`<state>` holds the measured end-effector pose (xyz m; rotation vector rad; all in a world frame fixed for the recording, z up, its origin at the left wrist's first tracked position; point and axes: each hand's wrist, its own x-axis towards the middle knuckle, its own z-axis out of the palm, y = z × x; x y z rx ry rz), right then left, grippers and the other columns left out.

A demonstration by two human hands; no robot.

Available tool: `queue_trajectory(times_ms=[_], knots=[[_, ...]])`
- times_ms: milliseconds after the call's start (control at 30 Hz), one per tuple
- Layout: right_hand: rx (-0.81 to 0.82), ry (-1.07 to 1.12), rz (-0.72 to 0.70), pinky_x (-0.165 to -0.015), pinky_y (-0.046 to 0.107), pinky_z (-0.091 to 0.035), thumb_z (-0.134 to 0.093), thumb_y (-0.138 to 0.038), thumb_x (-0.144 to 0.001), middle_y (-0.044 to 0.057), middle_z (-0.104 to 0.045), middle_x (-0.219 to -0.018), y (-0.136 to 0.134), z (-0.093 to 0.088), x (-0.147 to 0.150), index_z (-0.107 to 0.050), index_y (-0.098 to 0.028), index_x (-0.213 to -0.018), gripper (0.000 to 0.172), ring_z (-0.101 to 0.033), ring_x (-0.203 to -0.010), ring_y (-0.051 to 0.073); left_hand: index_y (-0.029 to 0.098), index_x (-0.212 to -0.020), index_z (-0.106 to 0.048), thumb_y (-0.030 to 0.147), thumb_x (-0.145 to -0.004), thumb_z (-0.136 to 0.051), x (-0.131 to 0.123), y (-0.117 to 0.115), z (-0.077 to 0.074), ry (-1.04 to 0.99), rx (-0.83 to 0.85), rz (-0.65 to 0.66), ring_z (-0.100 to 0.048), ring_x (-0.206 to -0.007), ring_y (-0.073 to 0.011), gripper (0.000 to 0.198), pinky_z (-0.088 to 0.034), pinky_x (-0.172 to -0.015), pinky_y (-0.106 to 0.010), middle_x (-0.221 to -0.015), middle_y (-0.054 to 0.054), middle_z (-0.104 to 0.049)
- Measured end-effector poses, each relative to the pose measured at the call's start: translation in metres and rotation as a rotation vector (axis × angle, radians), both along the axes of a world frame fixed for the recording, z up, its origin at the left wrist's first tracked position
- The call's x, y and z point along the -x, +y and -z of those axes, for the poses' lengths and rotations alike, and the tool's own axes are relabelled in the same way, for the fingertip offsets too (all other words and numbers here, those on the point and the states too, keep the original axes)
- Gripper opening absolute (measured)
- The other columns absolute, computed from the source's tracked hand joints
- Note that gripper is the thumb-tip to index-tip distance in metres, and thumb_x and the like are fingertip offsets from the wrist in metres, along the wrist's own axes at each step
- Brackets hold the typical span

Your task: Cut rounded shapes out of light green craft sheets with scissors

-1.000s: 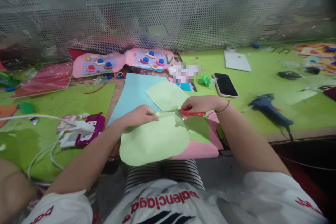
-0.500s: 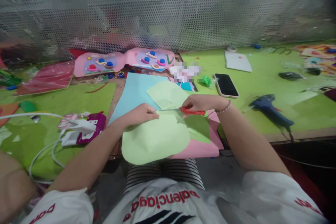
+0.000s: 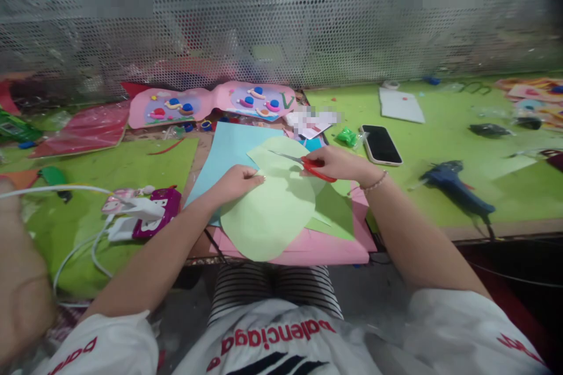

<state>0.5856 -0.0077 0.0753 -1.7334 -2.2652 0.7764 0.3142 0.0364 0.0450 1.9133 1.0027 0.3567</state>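
Observation:
My left hand [image 3: 241, 181] pinches the left edge of a pale green paper sheet [image 3: 268, 217], which has a rounded outline. In my right hand [image 3: 328, 163] is a pair of red-handled scissors [image 3: 319, 171], fingers closed round the handles. Their blades point left and lie above the upper part of the paper, looking nearly closed. Beneath the pale green sheet are a light blue sheet [image 3: 233, 140], a darker green sheet [image 3: 336, 211] and pink sheets [image 3: 334, 249].
Right of my hands lie a phone [image 3: 382, 144] and a blue glue gun [image 3: 457, 187]. A purple power strip [image 3: 169, 211] with white plugs and cables is at left. Pink decorated pieces [image 3: 250, 99] lie before a perforated metal screen [image 3: 281, 23]. Another person's arm [image 3: 21, 287] reaches in at left.
The scissors have come off the cut line and now sit above the paper, angled up to the left. The pale green sheet has turned and shifted slightly away from my body.

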Motion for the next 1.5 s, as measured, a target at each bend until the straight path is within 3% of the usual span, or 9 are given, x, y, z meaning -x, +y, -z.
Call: queue_trajectory(times_ms=[133,200,433,700,967,1100,1267,1500], knots=[[-0.184,0.018,0.126,-0.057,0.027,-0.028,-0.053,-0.055,-0.084,0.001,-0.048,-0.063,-0.001,0.005,0.009,-0.047,-0.018,-0.071,0.039,-0.038,-0.058,0.012,0.016,-0.069,-0.055,0.046,-0.077,-0.061,-0.001,0.0,0.003,-0.096,0.071,-0.029,-0.046,-0.058,-0.0112,0.031,-0.033,-0.056,-0.025,-0.064,0.002,-0.051],[-0.209,0.051,0.216,-0.058,0.027,-0.03,-0.056,-0.055,-0.081,0.001,-0.05,-0.065,0.002,0.009,0.013,-0.048,-0.018,-0.073,0.039,-0.04,-0.06,0.013,0.015,-0.076,-0.059,0.045,-0.074,-0.065,-0.003,-0.001,0.004,-0.171,0.118,-0.082,-0.051,-0.062,-0.0127,0.03,-0.037,-0.058,-0.025,-0.07,0.0,-0.057],[-0.006,0.428,0.313,-0.058,0.027,-0.033,-0.075,-0.058,-0.056,0.001,-0.049,-0.071,0.015,0.021,0.013,-0.049,-0.018,-0.078,0.053,-0.042,-0.064,0.014,0.015,-0.085,-0.065,0.041,-0.061,-0.078,-0.009,0.003,0.009,-0.427,0.188,-0.336,-0.056,-0.068,-0.0126,0.037,-0.043,-0.064,-0.024,-0.079,-0.001,-0.066],[0.017,0.443,0.172,-0.057,0.027,-0.032,-0.07,-0.052,-0.064,-0.002,-0.043,-0.066,0.011,0.022,0.015,-0.046,-0.019,-0.075,0.043,-0.038,-0.061,0.012,0.015,-0.078,-0.064,0.039,-0.062,-0.079,-0.007,0.008,0.013,-0.518,0.384,-0.372,-0.059,-0.068,-0.0118,0.032,-0.045,-0.061,-0.023,-0.074,-0.001,-0.064],[-0.038,0.529,0.216,-0.055,0.026,-0.031,-0.076,-0.052,-0.06,-0.004,-0.041,-0.065,0.01,0.017,0.014,-0.046,-0.018,-0.071,0.047,-0.036,-0.06,0.01,0.015,-0.074,-0.062,0.036,-0.059,-0.081,-0.007,0.012,0.014,-0.533,0.327,-0.419,-0.056,-0.064,-0.0099,0.032,-0.044,-0.061,-0.023,-0.07,0.001,-0.061],[-0.064,0.603,0.215,-0.053,0.025,-0.032,-0.079,-0.053,-0.059,-0.003,-0.045,-0.066,0.01,0.017,0.012,-0.049,-0.017,-0.074,0.049,-0.039,-0.059,0.01,0.014,-0.071,-0.063,0.033,-0.068,-0.074,-0.007,0.016,0.019,-0.521,0.27,-0.437,-0.055,-0.061,-0.0092,0.023,-0.045,-0.06,-0.023,-0.068,0.0,-0.06],[-0.098,0.677,0.248,-0.051,0.023,-0.031,-0.082,-0.049,-0.057,-0.005,-0.041,-0.061,0.012,0.017,0.007,-0.047,-0.018,-0.071,0.05,-0.037,-0.055,0.008,0.014,-0.069,-0.061,0.024,-0.078,-0.064,-0.006,0.019,0.019,-0.593,0.233,-0.538,-0.054,-0.056,-0.0067,0.014,-0.045,-0.06,-0.021,-0.07,0.0,-0.062],[-0.271,0.878,0.454,-0.049,0.023,-0.03,-0.082,-0.045,-0.059,-0.005,-0.042,-0.061,0.013,0.015,0.003,-0.045,-0.019,-0.07,0.047,-0.037,-0.053,0.007,0.015,-0.073,-0.058,0.017,-0.072,-0.071,-0.002,0.034,0.018,-0.892,0.148,-0.819,-0.054,-0.058,-0.0052,0.013,-0.043,-0.062,-0.018,-0.065,0.002,-0.059]])
